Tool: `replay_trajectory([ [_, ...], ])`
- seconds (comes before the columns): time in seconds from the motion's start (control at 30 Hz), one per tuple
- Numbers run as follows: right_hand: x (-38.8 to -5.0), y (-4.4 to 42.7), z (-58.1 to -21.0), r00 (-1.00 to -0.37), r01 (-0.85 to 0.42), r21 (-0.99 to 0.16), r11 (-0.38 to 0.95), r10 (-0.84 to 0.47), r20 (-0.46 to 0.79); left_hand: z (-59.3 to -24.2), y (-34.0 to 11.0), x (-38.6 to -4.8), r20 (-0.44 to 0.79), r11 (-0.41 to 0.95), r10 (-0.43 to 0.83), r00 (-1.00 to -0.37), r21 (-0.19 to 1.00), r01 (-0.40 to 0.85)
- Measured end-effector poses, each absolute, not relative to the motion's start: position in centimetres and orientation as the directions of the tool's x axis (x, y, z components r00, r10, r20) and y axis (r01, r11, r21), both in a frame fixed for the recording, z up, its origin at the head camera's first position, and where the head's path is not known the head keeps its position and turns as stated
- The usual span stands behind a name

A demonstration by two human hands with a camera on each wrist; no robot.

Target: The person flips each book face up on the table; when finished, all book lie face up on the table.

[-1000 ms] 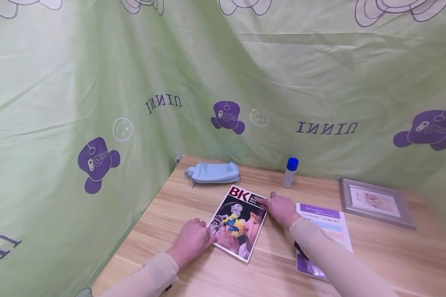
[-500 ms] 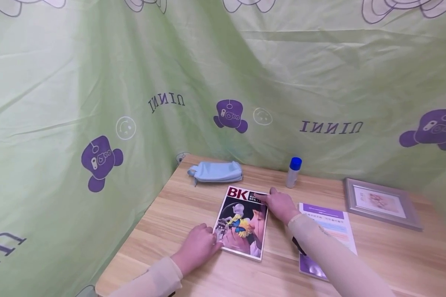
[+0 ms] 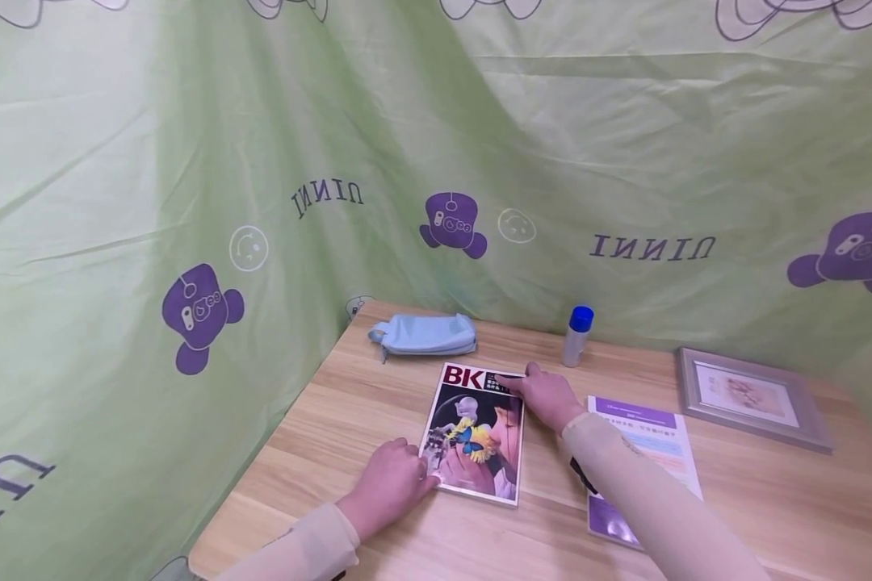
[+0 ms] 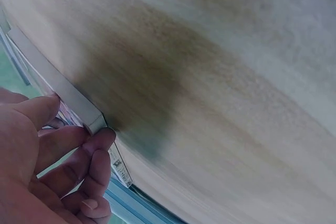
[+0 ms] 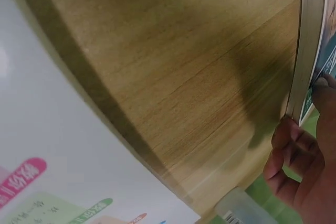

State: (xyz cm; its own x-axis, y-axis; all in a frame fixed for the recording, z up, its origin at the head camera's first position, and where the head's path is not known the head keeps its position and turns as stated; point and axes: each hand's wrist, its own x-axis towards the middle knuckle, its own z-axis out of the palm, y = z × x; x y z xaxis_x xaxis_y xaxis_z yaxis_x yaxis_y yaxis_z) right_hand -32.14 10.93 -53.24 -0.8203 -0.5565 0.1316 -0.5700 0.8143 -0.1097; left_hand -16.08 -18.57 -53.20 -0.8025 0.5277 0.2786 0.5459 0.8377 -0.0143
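A magazine [image 3: 472, 432] with "BK" in red on its cover lies face up on the wooden table, turned slightly. My left hand [image 3: 388, 484] pinches its near left corner, thumb on the cover. In the left wrist view the fingers of that hand [image 4: 68, 161] curl against the magazine's edge [image 4: 65, 90]. At the far right corner my right hand [image 3: 551, 397] also pinches the magazine. The right wrist view shows that hand's [image 5: 310, 156] thumb on the cover and its fingertips at the page edge [image 5: 310, 30].
A light blue pencil case [image 3: 430, 335] lies behind the magazine. A glue stick with a blue cap [image 3: 577, 335] stands at the back. Beneath my right forearm lies a purple-and-white booklet [image 3: 643, 415], with a silver picture frame [image 3: 756, 399] farther right. A green printed curtain [image 3: 378, 121] surrounds the table.
The magazine has turned a little counterclockwise and now sits straighter, with both hands staying at its corners. The whole head view has shifted slightly.
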Motion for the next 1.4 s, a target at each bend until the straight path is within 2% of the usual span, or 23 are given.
replay_trajectory([
  [0.27, -32.1, 11.0, -53.3, -0.838, -0.545, -0.160, 0.823, -0.534, 0.109, -53.5, -18.6, -16.2, 0.272, 0.843, 0.509, -0.817, 0.037, 0.537],
  [0.87, -32.0, 11.0, -53.1, -0.840, -0.542, -0.207, 0.815, -0.534, 0.096, -52.9, -18.9, -16.0, 0.239, 0.846, 0.513, -0.825, 0.024, 0.533],
  [1.17, -30.9, 12.1, -52.7, -0.811, -0.584, -0.168, 0.794, -0.564, 0.156, -52.7, -18.4, -16.5, 0.299, 0.826, 0.541, -0.787, -0.008, 0.564],
  [1.4, -29.5, 14.3, -52.7, -0.800, -0.580, -0.141, 0.802, -0.530, 0.280, -53.2, -16.1, -17.8, 0.350, 0.810, 0.548, -0.760, 0.004, 0.586],
])
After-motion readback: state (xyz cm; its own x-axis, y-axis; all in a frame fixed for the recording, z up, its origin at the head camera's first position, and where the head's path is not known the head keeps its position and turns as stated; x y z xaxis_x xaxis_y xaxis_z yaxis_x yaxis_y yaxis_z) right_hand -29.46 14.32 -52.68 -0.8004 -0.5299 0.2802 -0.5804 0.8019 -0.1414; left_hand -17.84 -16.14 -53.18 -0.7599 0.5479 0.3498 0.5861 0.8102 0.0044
